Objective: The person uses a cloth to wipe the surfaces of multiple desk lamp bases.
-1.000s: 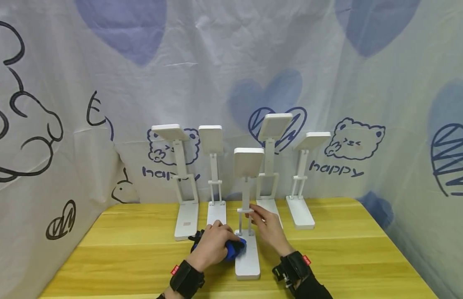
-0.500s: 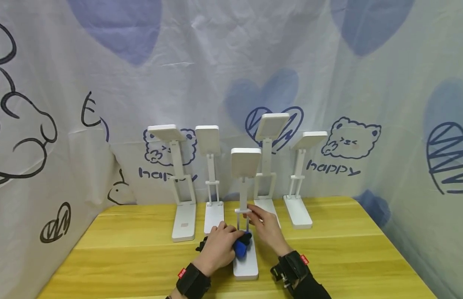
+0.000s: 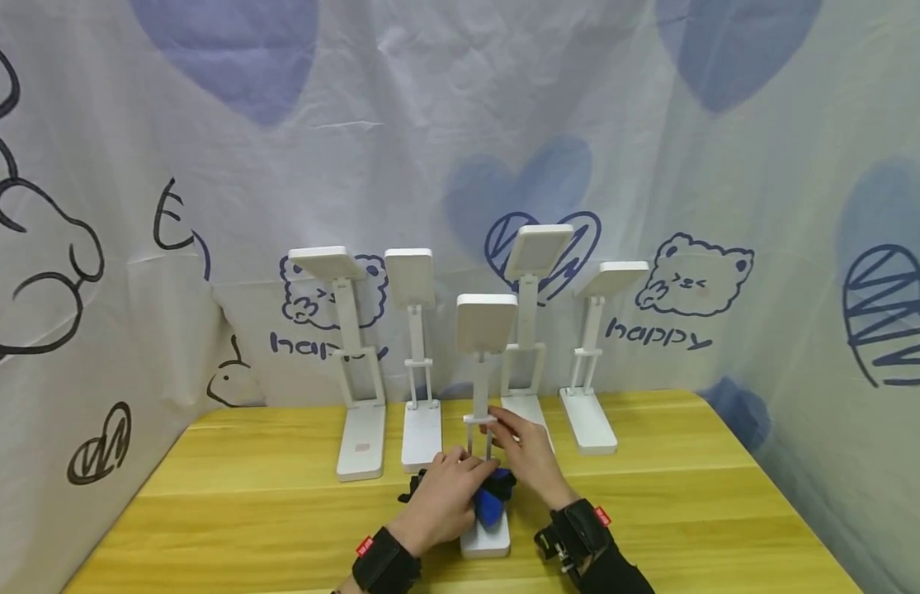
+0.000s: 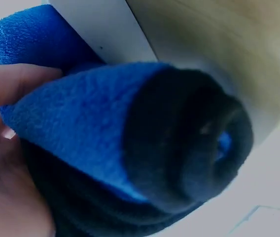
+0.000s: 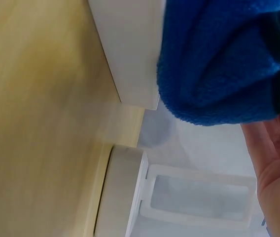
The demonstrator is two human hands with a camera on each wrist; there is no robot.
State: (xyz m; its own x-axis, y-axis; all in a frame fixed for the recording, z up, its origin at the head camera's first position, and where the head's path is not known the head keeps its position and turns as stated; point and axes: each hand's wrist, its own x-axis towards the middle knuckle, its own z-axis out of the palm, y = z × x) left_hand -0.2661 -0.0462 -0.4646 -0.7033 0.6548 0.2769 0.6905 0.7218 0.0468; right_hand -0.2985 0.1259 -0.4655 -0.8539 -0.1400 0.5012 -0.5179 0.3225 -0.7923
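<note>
A white folding stand with a tilted rectangular head (image 3: 486,323) stands upright at the front middle of the table. My left hand (image 3: 439,502) grips a bunched blue cloth with black edging (image 3: 490,509) against the top of the stand's base (image 3: 485,542). In the left wrist view, the fingers and thumb are around the cloth's folds (image 4: 86,108). My right hand (image 3: 532,460) pinches the stand's upright near the crossbar (image 3: 478,419). The cloth (image 5: 214,74) hides part of that hand in the right wrist view.
Several similar white stands are lined up behind: a far-left one (image 3: 361,445), a second (image 3: 422,433), one behind my right hand (image 3: 541,247), and a far-right one (image 3: 589,425). A printed curtain (image 3: 422,165) hangs right behind the wooden table (image 3: 229,511).
My left hand has slid the cloth rightward across the base of the front stand, covering more of it. The right hand keeps its hold on the upright. The head view has shifted slightly.
</note>
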